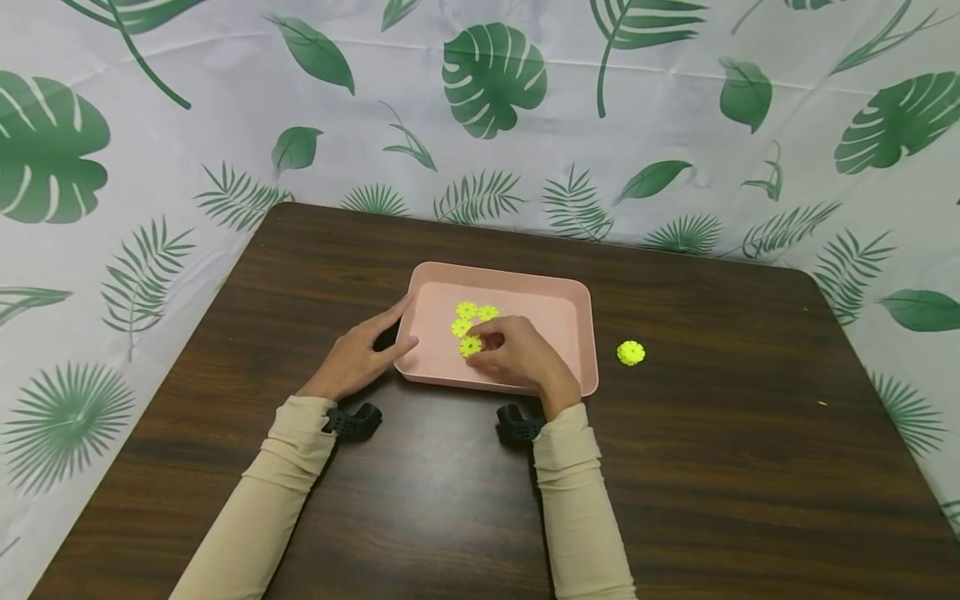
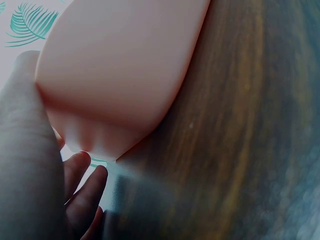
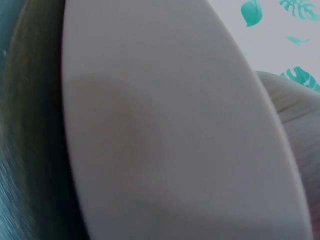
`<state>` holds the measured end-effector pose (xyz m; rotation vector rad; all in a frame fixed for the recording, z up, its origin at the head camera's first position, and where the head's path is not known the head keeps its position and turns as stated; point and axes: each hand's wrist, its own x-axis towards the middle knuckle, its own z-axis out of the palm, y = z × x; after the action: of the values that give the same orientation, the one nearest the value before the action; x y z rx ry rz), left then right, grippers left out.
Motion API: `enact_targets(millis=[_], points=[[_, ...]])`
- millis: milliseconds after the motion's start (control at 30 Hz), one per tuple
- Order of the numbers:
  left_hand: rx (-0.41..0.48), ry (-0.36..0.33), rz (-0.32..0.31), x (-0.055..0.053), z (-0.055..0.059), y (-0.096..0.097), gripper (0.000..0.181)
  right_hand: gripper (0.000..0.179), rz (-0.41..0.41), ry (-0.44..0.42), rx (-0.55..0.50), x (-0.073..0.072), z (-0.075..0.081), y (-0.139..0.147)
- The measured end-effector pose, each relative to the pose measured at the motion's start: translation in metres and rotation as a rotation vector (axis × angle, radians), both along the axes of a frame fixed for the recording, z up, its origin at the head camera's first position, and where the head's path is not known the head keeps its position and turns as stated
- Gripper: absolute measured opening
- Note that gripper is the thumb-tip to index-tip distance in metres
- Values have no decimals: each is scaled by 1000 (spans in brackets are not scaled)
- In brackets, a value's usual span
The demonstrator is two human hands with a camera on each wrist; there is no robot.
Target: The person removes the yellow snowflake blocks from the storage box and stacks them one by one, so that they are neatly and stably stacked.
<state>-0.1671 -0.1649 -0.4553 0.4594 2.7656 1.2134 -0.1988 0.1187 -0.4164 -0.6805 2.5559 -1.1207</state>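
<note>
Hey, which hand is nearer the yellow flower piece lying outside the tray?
Right. The right hand is over the tray, left of that yellow flower piece; the left hand is farther left, at the tray's left end.

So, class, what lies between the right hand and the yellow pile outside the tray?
The right end of the tray, then bare table; the head view shows this.

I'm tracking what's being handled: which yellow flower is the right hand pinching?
The flower nearest the near wall of the pink tray, gripped by the right hand; the three other flowers visible there lie farther back.
</note>
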Motion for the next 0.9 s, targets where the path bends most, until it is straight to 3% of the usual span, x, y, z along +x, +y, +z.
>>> enact_targets(millis=[233,500,700,900], points=[[10,3,-9,0,0,1,75,35,-123,128,-72,1,14,31],[15,-10,-6,0,0,1,75,35,-412,277,-116,12,23,104],[19,-20,-6,0,0,2,75,38,-592,277,-96,26,15,159],[16,-22,0,1,1,1,74,38,-684,232,-67,36,2,189]])
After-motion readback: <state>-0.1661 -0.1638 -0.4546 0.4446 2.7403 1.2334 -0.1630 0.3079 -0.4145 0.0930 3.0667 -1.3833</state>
